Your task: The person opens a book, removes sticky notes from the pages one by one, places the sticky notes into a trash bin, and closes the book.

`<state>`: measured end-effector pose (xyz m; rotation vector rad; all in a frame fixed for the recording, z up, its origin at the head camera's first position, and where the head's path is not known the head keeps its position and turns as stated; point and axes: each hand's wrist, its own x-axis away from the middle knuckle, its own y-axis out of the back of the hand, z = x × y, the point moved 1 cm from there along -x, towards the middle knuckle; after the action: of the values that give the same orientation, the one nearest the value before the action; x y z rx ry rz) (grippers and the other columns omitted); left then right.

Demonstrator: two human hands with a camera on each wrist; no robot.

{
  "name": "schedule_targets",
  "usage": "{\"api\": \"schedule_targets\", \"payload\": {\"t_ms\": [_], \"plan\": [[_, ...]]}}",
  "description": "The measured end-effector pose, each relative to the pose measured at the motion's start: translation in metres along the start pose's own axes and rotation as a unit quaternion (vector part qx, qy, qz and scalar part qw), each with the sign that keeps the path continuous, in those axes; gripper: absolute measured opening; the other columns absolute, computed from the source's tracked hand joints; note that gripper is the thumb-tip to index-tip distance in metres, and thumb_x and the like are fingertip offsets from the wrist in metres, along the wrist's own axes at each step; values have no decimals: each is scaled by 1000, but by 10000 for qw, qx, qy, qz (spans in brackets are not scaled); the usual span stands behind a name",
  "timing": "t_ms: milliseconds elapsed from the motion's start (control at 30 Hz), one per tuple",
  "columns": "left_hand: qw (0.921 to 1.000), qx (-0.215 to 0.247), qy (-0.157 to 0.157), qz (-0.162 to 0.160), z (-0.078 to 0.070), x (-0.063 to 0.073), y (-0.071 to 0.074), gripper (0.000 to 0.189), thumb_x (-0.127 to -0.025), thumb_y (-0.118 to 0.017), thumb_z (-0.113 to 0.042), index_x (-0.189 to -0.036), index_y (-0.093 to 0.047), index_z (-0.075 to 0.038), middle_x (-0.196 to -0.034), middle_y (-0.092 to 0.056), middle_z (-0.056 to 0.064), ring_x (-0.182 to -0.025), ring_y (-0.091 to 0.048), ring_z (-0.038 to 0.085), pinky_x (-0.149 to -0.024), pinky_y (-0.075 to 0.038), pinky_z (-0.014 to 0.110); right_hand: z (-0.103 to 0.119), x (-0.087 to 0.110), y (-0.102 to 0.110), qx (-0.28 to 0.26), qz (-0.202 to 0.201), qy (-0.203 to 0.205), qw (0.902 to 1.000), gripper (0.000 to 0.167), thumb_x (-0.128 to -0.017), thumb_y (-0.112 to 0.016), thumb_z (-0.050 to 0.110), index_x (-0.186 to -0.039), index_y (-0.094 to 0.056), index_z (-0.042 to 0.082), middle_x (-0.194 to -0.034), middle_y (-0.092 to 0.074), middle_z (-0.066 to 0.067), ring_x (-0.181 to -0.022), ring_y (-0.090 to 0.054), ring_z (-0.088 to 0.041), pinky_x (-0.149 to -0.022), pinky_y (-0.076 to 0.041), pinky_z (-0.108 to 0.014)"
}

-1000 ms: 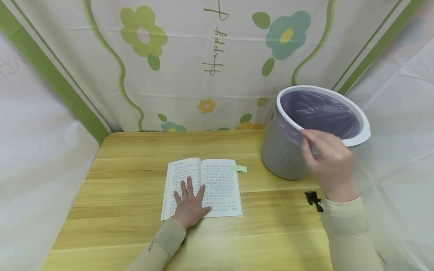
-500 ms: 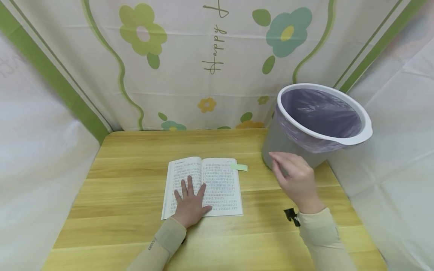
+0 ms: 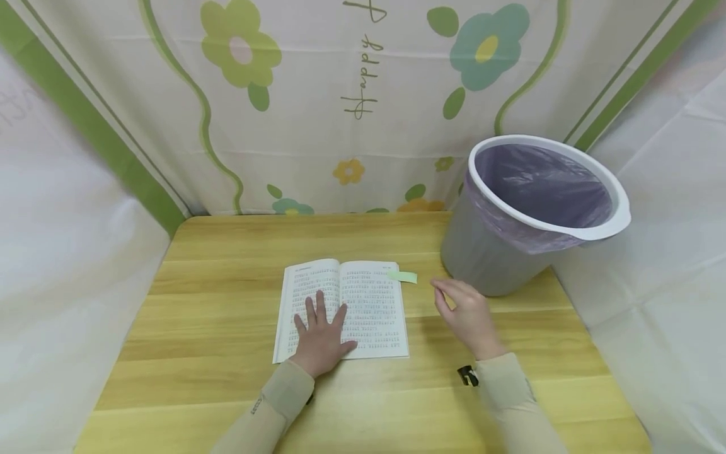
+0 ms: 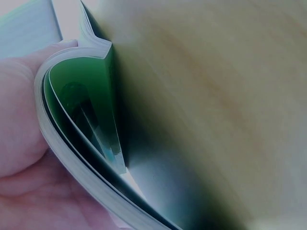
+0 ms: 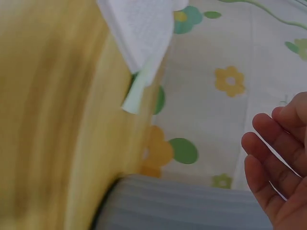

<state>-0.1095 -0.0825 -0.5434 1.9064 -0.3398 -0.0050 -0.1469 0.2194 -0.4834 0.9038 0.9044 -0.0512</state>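
Observation:
An open book (image 3: 374, 315) lies on the wooden table, its printed pages facing up. My left hand (image 3: 320, 340) rests on its lower part with fingers spread. In the left wrist view, the book's pages (image 4: 72, 165) bow up beside the left palm (image 4: 24, 124). A pale green sticky strip (image 3: 404, 277) juts out past the right page's edge near the top. To the right of that strip is my right hand (image 3: 467, 315), above the table, fingers loosely bent and thumb near the index finger. Nothing shows in it in the right wrist view, where the strip (image 5: 134, 98) hangs off the page corner.
A grey trash bin (image 3: 482, 246) with a white rim and purple liner stands at the table's back right, just beyond my right hand. Flower-printed cloth (image 3: 306, 126) hangs behind the table (image 3: 227, 315), and white cloth flanks both sides.
My right hand has come left and down from the bin's rim towards the book's right side. The left hand stays on the book.

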Motion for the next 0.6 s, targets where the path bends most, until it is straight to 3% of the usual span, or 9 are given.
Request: {"api": "schedule_targets", "payload": {"t_ms": [100,233,433,600], "plan": [[10000,-21,13,40,-1,0,3,81,-92,-65,-51,-155,-34,-12,-158,8,34,-142,8,57,-103,-6,79,-8,6,-10,71,215,-204,9995,22,-80,-74,-6,-102,-75,-2,-98,-74,-16,-88,-71,-33,-76,-58,-45],[10000,-21,7,33,-2,1,5,80,-92,-65,-50,-155,-35,-12,-158,7,34,-142,7,57,-103,-6,79,-21,12,-24,221,790,-610,9948,19,-86,-72,0,-105,-75,1,-102,-73,-14,-93,-70,-31,-80,-57,-43],[10000,-24,15,76,-1,0,4,80,-92,-65,-51,-155,-35,-12,-158,7,35,-142,7,57,-103,-7,79,-40,14,-41,501,1697,-947,9797,20,-90,-70,3,-109,-74,2,-106,-72,-13,-99,-68,-30,-85,-55,-43],[9999,-57,34,109,-1,0,2,80,-92,-63,-52,-155,-34,-12,-158,7,34,-142,7,56,-103,-7,79,-46,7,-52,497,2216,-1158,9670,23,-91,-69,6,-113,-74,3,-111,-71,-12,-103,-67,-29,-89,-54,-44]]}}
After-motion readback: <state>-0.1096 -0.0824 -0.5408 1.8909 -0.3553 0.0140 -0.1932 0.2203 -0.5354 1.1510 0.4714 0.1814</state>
